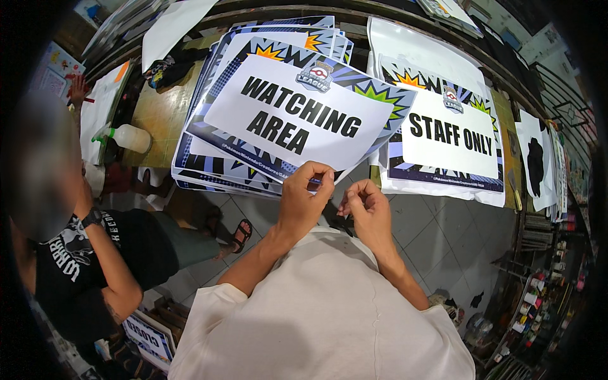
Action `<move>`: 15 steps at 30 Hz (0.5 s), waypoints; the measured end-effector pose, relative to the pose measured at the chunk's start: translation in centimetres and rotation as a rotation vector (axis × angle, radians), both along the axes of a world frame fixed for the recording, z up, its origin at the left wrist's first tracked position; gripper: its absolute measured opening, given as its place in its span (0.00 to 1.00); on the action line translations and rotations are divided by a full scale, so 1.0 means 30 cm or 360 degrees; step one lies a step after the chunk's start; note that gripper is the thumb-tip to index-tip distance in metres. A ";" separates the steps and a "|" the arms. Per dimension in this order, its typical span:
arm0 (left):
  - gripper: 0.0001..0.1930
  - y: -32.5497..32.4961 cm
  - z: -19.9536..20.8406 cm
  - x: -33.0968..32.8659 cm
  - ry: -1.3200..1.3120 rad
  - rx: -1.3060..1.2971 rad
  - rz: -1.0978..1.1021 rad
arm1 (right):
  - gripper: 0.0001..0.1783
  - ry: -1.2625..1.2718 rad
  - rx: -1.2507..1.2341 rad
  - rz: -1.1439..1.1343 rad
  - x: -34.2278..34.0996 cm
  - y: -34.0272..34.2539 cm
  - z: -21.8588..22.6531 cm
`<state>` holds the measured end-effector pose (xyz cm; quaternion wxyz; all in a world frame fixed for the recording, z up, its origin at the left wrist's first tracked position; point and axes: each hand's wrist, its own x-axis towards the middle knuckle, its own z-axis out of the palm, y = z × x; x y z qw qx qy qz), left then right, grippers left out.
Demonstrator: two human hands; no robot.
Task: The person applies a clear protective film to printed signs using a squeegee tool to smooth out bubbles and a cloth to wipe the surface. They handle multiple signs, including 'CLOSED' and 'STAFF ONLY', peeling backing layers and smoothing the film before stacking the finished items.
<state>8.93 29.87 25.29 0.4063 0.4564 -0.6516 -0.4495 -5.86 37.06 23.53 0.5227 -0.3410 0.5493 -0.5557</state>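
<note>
A large printed sign (288,107) with bold black lettering on white and a blue patterned border lies tilted on a stack of similar signs (190,166). Its right side curls upward. My left hand (304,199) is closed in a pinch at the sign's lower right corner; what sits between thumb and forefinger is too small to make out. Just to the right, my right hand (369,212) hovers before the table edge with fingers curled together, and their tips are partly hidden. A second printed sign (449,136) lies flat on white sheets to the right.
A spray bottle (130,137) and dark cloth (168,71) are on the worktable (166,114) at left. Another person (107,253) in a black shirt works close on my left. A knife-like tool (517,190) lies at the right edge. Shelves of small containers (532,297) stand lower right.
</note>
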 end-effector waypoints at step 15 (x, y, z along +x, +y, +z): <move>0.04 0.003 0.036 -0.026 -0.0040 -0.0001 -0.0123 | 0.10 0.0094 0.0086 -0.0181 0.024 -0.043 0.074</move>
